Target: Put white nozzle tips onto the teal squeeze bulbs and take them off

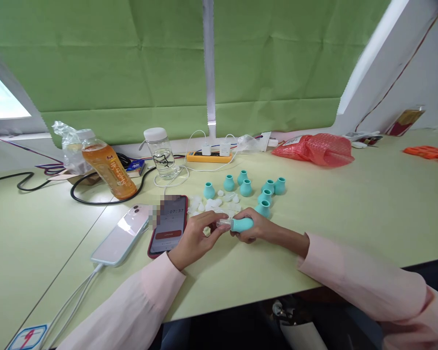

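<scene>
My right hand is closed around a small turquoise bulb-shaped piece, tilted with its neck to the left. At that neck, the fingertips of my left hand pinch a small clear plastic piece. The two pieces meet end to end; how far one sits inside the other is hidden. Just beyond my hands lies a scatter of small translucent white pieces. Several more turquoise pieces stand upright behind and to the right, the nearest one close to my right hand.
A phone with a lit timer and a pale phone on a white cable lie left. Behind stand an orange drink bottle, a clear bottle and a yellow power strip. A red bubble-wrap bag lies back right.
</scene>
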`<state>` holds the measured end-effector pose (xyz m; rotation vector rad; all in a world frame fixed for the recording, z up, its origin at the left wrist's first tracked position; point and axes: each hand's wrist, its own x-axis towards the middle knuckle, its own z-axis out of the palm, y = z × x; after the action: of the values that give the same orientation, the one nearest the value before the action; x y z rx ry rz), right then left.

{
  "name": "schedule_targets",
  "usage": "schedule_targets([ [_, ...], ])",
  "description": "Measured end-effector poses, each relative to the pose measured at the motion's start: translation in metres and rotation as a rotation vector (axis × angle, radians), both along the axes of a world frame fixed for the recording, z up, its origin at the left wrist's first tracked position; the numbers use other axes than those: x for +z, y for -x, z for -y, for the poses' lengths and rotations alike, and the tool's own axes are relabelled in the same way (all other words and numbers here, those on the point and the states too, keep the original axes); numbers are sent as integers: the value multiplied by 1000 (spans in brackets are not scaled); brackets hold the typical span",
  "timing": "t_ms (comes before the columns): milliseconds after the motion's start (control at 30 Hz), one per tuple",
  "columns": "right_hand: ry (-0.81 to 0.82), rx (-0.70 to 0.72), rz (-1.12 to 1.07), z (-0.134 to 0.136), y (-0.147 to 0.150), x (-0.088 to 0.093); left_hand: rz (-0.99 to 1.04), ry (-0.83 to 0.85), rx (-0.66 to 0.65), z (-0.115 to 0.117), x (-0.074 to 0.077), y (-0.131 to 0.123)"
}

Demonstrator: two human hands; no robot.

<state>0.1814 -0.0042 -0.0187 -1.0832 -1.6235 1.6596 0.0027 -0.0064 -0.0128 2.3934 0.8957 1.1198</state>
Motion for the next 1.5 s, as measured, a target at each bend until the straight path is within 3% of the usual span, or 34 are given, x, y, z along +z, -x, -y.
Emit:
schedule_targets([
  [367, 201, 69, -209, 0, 1, -3, 26, 121, -2, 2, 1, -2],
  [600, -15, 53, -163, 0, 2, 3, 129, 256, -10, -4, 9, 4],
  [733, -116, -111, -211, -2, 3, 2, 224, 218, 122, -14, 19, 17],
  [833, -219, -273, -185, -5, 2, 0, -22, 67, 222, -22, 23, 23],
  [1000, -420, -442, -170, -4, 0, -4, -562, -110, 122, -23, 19, 23],
  [1333, -584, -548, -313, 2, -2, -2, -691, -357, 147, -13, -9, -2],
  [1500, -644, -611, -299, 4, -1, 0, -786, -503, -23, -2, -15, -24],
])
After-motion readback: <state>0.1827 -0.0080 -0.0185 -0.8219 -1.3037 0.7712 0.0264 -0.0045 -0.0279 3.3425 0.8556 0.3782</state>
